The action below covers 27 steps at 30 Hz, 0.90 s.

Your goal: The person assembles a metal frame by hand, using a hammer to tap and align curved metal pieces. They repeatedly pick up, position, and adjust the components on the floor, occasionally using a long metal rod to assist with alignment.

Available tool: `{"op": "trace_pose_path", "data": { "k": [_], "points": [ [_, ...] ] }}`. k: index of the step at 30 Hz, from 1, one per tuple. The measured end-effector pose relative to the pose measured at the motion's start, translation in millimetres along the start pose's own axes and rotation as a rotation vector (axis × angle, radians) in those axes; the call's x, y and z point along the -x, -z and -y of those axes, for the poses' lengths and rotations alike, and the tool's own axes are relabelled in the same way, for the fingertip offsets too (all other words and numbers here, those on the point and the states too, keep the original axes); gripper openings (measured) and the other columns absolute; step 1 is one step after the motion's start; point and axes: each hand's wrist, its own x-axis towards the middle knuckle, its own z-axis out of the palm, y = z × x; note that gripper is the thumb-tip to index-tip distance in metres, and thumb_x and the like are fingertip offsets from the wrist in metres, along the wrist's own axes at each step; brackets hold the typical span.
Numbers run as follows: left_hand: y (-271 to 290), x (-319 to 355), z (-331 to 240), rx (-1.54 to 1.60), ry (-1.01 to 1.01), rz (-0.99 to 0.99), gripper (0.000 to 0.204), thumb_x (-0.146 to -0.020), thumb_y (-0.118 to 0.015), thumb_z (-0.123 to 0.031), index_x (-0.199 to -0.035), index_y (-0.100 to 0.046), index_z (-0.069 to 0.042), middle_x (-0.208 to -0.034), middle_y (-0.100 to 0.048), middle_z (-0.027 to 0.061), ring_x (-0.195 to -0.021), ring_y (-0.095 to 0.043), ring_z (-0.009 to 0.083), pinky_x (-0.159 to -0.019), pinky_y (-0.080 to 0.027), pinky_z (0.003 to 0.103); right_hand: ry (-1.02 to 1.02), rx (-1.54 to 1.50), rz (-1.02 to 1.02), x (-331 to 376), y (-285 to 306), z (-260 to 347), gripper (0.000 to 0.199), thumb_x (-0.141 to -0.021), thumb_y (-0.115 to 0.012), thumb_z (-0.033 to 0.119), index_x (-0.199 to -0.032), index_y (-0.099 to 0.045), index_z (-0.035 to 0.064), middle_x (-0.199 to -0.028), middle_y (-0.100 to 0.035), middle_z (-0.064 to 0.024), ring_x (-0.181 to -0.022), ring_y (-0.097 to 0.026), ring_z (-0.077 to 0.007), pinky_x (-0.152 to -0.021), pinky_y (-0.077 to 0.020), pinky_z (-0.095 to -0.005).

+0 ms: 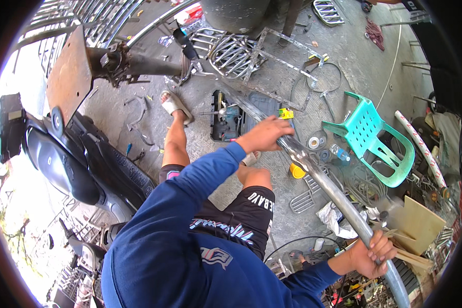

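A long grey metal pipe (326, 185) runs slantwise across the view, from the middle down to the lower right, with a rough, lumpy patch along its upper part. My left hand (267, 136) is closed over the pipe just above that patch. Farther down, near the lower right end, the fingers of my right hand (372, 254) wrap round it. Behind the pipe's upper part, an open dark tool case (214, 115) lies on the floor with a teal power drill (228, 117) in it. The pipe's far end overlaps the background clutter, so where it ends is hard to tell.
A teal plastic chair (372, 126) lies tipped at the right, near a water bottle (340, 152) and grinding discs (315, 140). Barred metal racks (236, 54) and a rectangular metal frame (285, 59) lie ahead. A black motorcycle (69, 164) stands left, beside a rusty plate (69, 74) on a post.
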Motion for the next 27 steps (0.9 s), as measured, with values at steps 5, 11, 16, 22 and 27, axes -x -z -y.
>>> {"op": "trace_pose_path", "data": {
  "k": [5, 11, 16, 22, 27],
  "points": [
    [-34.1, 15.2, -46.1, 0.097, 0.012, -0.027, 0.058, -0.065, -0.087, -0.018, -0.118, -0.064, -0.015, -0.11, -0.061, 0.0044, -0.116, -0.06, 0.0247, -0.099, -0.042, 0.044, -0.053, 0.105, 0.077, -13.0, -22.3, 51.7, 0.032, -0.078, -0.067, 0.018, -0.069, -0.036, 0.0177, -0.055, -0.035, 0.003, -0.051, -0.034, -0.0105, -0.062, -0.0335, -0.0288],
    [-42.6, 39.2, -74.9, 0.276, 0.058, 0.01, 0.066, -0.067, -0.086, -0.02, -0.127, -0.059, -0.014, -0.122, -0.057, 0.0071, -0.124, -0.055, 0.0262, -0.102, -0.04, 0.044, -0.123, 0.213, 0.317, -25.0, -81.3, 61.6, 0.031, -0.094, -0.052, 0.034, -0.073, -0.041, 0.0153, -0.063, -0.036, 0.0006, -0.054, -0.042, -0.0155, -0.059, -0.0398, -0.0366],
    [-53.2, 84.3, -5.3, 0.248, 0.168, 0.012, 0.058, -0.081, -0.078, -0.03, -0.133, -0.06, -0.01, -0.13, -0.063, 0.0147, -0.126, -0.058, 0.0327, -0.105, -0.042, 0.047, -0.189, 0.315, 0.307, -28.2, -102.8, 70.3, 0.033, -0.095, -0.054, 0.032, -0.072, -0.042, 0.0117, -0.063, -0.039, -0.002, -0.055, -0.044, -0.0174, -0.058, -0.0382, -0.0383],
    [-60.2, 166.5, 183.7, 0.2, 1.087, -0.145, 0.04, -0.091, -0.065, -0.038, -0.11, -0.073, -0.003, -0.109, -0.072, 0.0271, -0.104, -0.07, 0.0428, -0.093, -0.054, 0.051, -0.215, 0.403, 0.264, -15.0, -82.8, 38.9, 0.032, -0.093, -0.059, 0.025, -0.071, -0.043, 0.009, -0.06, -0.039, -0.005, -0.053, -0.041, -0.0196, -0.055, -0.035, -0.0386],
    [-70.1, 199.9, 310.5, 0.172, 1.321, -0.447, 0.05, -0.095, -0.059, -0.043, -0.107, -0.073, 0.003, -0.103, -0.07, 0.0334, -0.105, -0.069, 0.0474, -0.095, -0.053, 0.052, -0.236, 0.511, 0.254, -4.6, -59.1, -6.3, 0.031, -0.091, -0.064, 0.022, -0.071, -0.045, 0.0087, -0.059, -0.04, -0.0055, -0.052, -0.04, -0.019, -0.055, -0.0341, -0.0379]
  ]
}}
